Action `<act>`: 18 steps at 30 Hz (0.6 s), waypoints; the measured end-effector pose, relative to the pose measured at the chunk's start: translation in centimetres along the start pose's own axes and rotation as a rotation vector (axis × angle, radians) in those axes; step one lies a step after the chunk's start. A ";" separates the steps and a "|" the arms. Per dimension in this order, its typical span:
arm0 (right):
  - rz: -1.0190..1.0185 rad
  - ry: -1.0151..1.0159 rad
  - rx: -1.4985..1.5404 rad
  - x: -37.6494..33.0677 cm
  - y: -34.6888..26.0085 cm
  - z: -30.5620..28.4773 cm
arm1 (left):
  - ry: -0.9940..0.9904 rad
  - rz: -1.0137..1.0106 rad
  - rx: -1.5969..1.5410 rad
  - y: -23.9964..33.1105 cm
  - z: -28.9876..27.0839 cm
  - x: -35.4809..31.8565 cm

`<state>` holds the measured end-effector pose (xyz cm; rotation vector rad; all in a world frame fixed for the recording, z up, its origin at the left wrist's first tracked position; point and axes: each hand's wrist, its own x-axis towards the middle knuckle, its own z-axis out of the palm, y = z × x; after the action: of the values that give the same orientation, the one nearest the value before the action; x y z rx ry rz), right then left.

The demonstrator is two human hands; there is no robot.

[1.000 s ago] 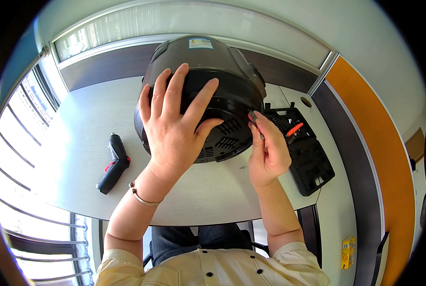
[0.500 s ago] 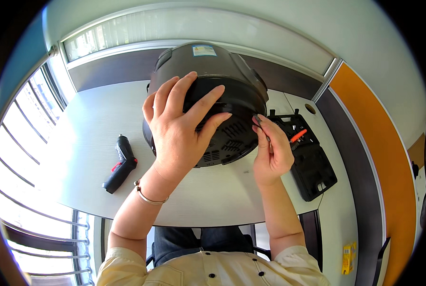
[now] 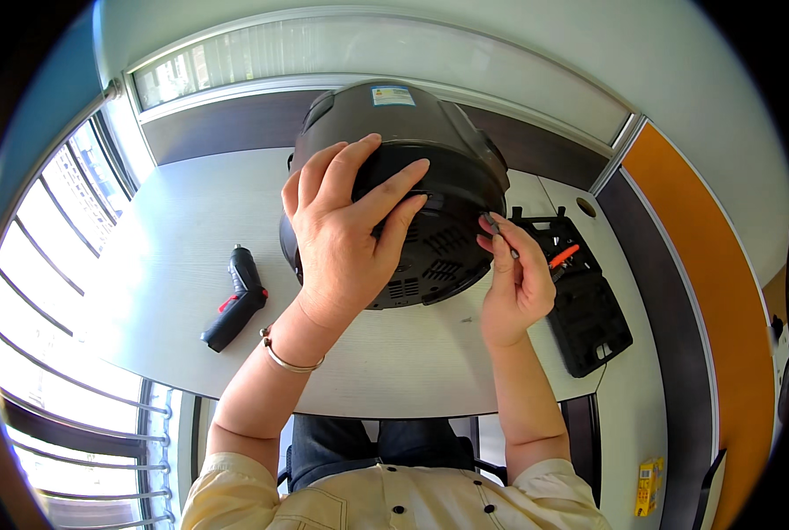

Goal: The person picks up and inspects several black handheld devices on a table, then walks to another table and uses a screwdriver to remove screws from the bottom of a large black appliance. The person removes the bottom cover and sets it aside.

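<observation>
A dark brown, rounded appliance like an electric cooker (image 3: 412, 124) lies on its side on the table, its black vented base (image 3: 443, 252) facing me. My left hand (image 3: 346, 221) is spread over the upper left of that base, fingers apart and resting on it. By the base's right rim, my right hand (image 3: 518, 274) pinches a short, thin dark metal piece (image 3: 493, 224), possibly a screwdriver bit, between thumb and fingers. Its upper end is close to the rim; whether it touches, I cannot tell.
A black cordless screwdriver (image 3: 238, 300) with red details lies on the white table (image 3: 377, 371) at left. To the right is an open black tool case (image 3: 586, 318) with an orange-handled tool (image 3: 564, 256). A tiny dark piece (image 3: 467, 319) lies below the appliance. A yellow package (image 3: 648, 486) sits lower right.
The whole view has shifted slightly. My right hand still pinches the metal piece, more of which now shows between the fingers. My left hand keeps its place on the base.
</observation>
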<state>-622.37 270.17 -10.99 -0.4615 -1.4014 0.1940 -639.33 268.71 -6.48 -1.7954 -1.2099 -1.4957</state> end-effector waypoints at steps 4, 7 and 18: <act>0.005 0.004 0.005 0.0 -0.3 0.2 | -0.046 0.016 0.017 0.0 -0.3 -0.1; -0.096 -0.059 -0.096 0.1 -0.7 0.5 | -0.048 0.027 0.034 0.1 -0.1 -0.2; -0.152 -0.119 -0.093 0.8 -1.7 3.3 | -0.034 -0.008 0.036 -0.4 -0.5 -0.4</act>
<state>-625.70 269.65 -9.26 -0.4232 -1.5607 0.0333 -639.95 268.42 -6.78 -1.8011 -1.2534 -1.4444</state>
